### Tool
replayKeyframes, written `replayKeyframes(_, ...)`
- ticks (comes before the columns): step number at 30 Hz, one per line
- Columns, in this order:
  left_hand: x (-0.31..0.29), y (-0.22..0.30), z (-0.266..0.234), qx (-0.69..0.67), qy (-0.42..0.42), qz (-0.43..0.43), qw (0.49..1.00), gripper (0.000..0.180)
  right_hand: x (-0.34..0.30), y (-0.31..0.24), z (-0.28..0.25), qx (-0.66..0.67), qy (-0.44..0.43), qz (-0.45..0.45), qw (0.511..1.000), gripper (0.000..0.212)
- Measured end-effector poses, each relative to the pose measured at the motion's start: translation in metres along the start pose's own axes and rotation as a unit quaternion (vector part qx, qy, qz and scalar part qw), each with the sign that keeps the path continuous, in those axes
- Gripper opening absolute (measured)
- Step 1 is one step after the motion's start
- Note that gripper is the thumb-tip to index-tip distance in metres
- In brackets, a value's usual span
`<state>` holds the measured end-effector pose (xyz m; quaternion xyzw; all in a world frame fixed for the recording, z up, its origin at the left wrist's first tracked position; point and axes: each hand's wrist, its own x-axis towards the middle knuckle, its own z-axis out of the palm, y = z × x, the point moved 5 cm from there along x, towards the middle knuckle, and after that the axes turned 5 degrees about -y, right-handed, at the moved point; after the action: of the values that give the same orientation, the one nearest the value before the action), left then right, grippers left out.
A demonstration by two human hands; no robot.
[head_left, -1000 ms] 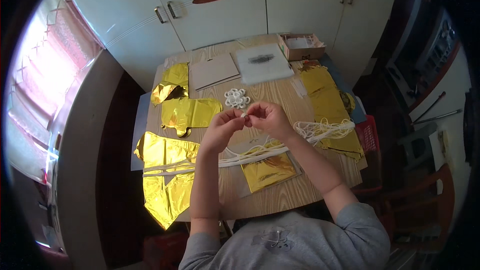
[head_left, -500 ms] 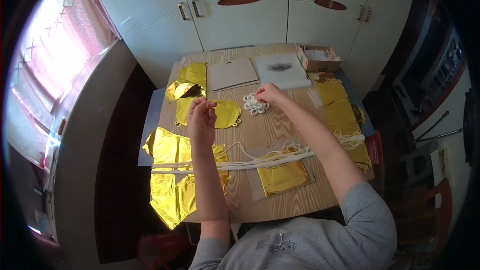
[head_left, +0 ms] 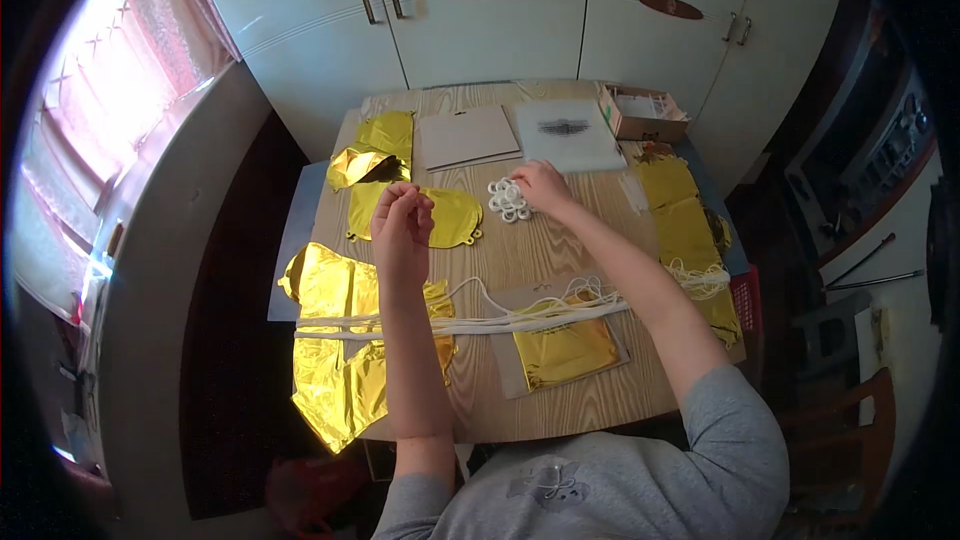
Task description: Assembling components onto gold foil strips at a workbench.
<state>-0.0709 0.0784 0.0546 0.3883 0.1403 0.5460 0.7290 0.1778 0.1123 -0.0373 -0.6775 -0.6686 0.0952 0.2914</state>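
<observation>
Over a flat gold foil piece with small looped tabs (head_left: 455, 215), my left hand (head_left: 401, 225) is raised with its fingers curled and the tips pinched together. Whatever it may hold is too small or hidden to make out. My right hand (head_left: 541, 186) reaches to a small pile of white rings (head_left: 508, 204) in the middle of the table, fingertips closed together at the pile's right edge. Whether a ring is between them is hidden. White cords (head_left: 500, 325) stretch across the table below both forearms, over a large crinkled gold foil sheet (head_left: 340, 380) at the left.
The wooden table (head_left: 500, 420) also bears a folded gold foil packet (head_left: 568, 352), a grey-brown board (head_left: 468, 137), a clear plastic packet (head_left: 570, 148) and a small open box (head_left: 645, 120). More gold foil (head_left: 670, 198) lies along the right edge. White cabinets (head_left: 490, 35) stand behind.
My right hand has shifted slightly, its fingers still at the rings. My left fingers have curled in more tightly. The whole view has moved a little.
</observation>
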Motion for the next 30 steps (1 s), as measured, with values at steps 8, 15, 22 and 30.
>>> replayKeyframes(8, 0.000, -0.007, 0.005, 0.022, -0.001, -0.004, 1.000, 0.003, -0.038, 0.006, 0.032, -0.231, -0.080, -0.128, 0.961, 0.046)
replayKeyframes(15, 0.003, -0.016, 0.002, 0.023, -0.009, -0.011, 1.000, 0.002, -0.058, -0.005, 0.014, -0.158, 0.064, -0.178, 0.969, 0.037)
replayKeyframes(22, -0.003, -0.033, 0.028, 0.379, -0.141, 0.013, 0.915, 0.011, -0.129, -0.051, -0.033, 0.023, -0.231, -0.083, 0.969, 0.018)
replayKeyframes(30, -0.024, -0.083, 0.053, 0.637, -0.351, -0.067, 0.683, 0.015, -0.156, -0.016, -0.051, 0.018, -0.211, -0.068, 0.975, 0.016)
